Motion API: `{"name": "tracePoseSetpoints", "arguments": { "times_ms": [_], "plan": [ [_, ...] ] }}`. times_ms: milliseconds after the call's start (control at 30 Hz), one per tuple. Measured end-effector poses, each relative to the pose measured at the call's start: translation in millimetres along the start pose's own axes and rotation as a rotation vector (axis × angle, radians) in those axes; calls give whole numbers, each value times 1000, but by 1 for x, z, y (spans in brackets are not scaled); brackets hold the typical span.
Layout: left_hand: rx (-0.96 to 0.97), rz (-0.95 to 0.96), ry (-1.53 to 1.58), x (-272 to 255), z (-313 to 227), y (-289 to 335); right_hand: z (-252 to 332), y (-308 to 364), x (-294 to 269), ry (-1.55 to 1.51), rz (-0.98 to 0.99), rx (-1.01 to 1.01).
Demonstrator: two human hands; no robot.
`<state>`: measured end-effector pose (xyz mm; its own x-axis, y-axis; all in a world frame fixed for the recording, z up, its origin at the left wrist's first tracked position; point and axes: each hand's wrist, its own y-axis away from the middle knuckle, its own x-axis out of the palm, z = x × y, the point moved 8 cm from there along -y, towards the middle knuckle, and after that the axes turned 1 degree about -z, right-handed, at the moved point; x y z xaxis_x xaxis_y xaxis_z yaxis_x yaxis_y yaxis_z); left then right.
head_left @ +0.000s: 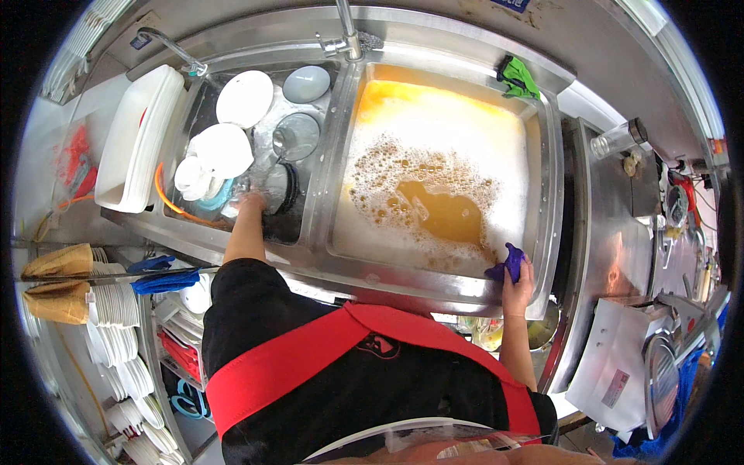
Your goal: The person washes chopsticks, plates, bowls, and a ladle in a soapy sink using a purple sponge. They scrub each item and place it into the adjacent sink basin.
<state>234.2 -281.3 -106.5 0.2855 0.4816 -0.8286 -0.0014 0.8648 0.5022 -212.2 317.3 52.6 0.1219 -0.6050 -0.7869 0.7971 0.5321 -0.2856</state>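
Note:
In the left basin (308, 225), my left hand (248, 201) reaches down among the dishes. Its fingers are partly hidden and blurred, so I cannot tell what they hold. Close to it lie a clear glass bowl with a dark rim (278, 186), a light blue dish (216, 195) and several small white cups (192, 175). White plates (245, 99), a grey bowl (306, 84) and a clear glass bowl (296, 136) lie farther back. Over the front right corner of the soapy right basin (542, 194), my right hand (518, 293) grips a bunched purple cloth (511, 262).
Foamy brown water (446, 213) fills the right basin. A faucet (350, 40) rises between the basins. A green and black cloth (518, 77) hangs on the back rim. White tubs (139, 139) stand at left, above stacked white plates (116, 337). A glass jar (618, 139) lies at right.

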Motion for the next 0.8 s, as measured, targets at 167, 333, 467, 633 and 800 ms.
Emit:
{"name": "tracePoseSetpoints", "arguments": {
  "times_ms": [167,333,467,633,800],
  "plan": [
    [296,-168,-265,-47,-25,13,3,2,-8,-14,-6,20],
    [576,-591,190,-154,-108,122,-4,12,-12,-22,-46,57],
    [969,-351,552,-137,-245,199,-3,23,-11,11,-99,-17],
    [719,-215,305,-54,-332,162,0,30,-7,45,-93,-33],
    [497,154,207,38,-327,107,4,27,-5,70,-57,-45]
  ]
}}
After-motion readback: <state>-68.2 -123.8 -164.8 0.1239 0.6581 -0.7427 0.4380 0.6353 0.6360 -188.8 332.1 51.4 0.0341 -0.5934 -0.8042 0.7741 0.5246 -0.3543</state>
